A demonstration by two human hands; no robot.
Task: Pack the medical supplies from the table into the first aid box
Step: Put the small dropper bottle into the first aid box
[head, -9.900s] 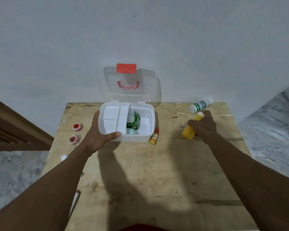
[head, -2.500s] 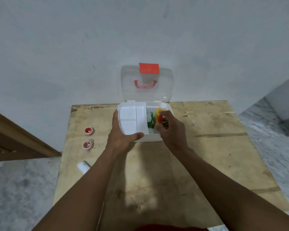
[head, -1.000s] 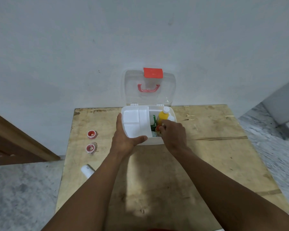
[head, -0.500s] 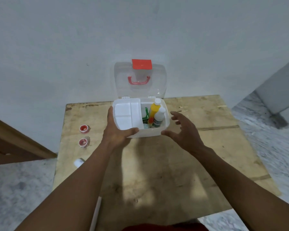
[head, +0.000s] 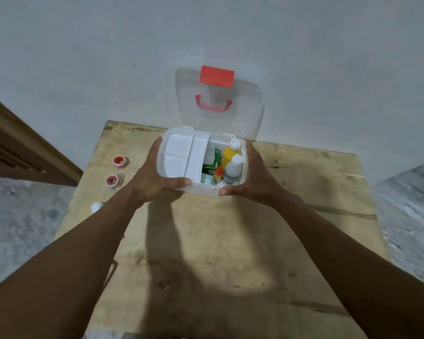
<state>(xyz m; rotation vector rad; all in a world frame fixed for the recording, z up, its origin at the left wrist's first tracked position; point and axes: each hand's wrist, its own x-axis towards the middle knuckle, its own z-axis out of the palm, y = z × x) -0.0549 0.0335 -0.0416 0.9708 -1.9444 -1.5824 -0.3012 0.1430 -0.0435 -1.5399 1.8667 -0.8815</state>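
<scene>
The white first aid box (head: 201,188) stands open at the far middle of the wooden table (head: 218,253), its clear lid (head: 216,104) with red latch and handle leaning on the wall. My left hand (head: 152,178) grips its left side, thumb over the white inner tray (head: 184,157). My right hand (head: 252,178) grips the right side. Inside stand a yellow bottle (head: 229,152), a white bottle (head: 231,171), a small red-capped bottle (head: 217,174) and a green packet (head: 211,165).
Two small red-and-white tape rolls (head: 120,160) (head: 112,181) and a white object (head: 96,206) lie near the table's left edge. A brown wooden frame (head: 22,148) is at the left. Marbled floor surrounds the table.
My right hand let go of the small red-capped bottle inside the box, drew back open, and now holds the box's right side. The left hand has stayed on the box.
</scene>
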